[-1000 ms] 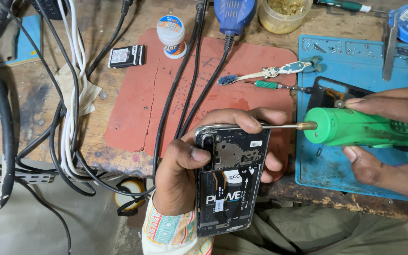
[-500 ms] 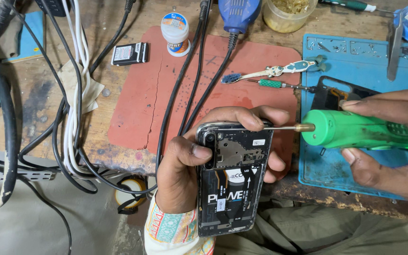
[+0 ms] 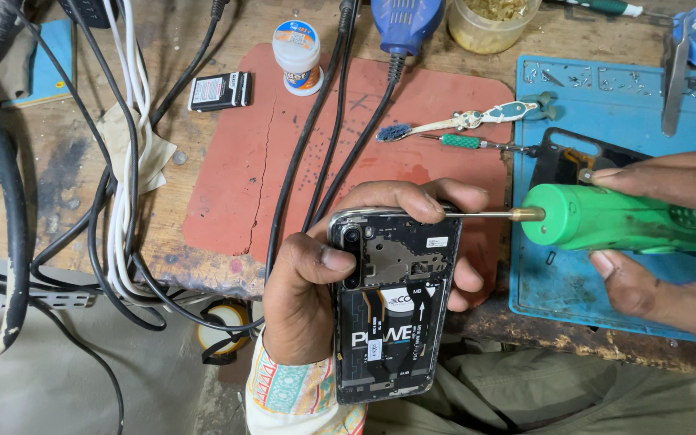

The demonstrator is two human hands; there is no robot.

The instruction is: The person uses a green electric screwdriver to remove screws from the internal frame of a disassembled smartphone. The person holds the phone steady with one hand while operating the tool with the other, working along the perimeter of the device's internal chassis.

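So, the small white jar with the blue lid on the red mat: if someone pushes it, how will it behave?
The small white jar stands upright on the flat red mat, squat and wide, so it would probably slide rather than tip. It looks like light plastic, likely easy to move. If knocked onto its round side, it may roll toward the black cables beside it.

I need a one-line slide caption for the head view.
Left hand holds an opened phone; right hand aims green screwdriver.

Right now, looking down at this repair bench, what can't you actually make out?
- Head view: where the green screwdriver tip meets the opened phone; the left hand fingers cover it.
- Right hand: cut off by the right edge.
- Phone's lower left side: hidden behind the left hand and sleeve.
- Small parts on the blue mat: too small to identify.
- Yellow jar: cropped by the top edge.
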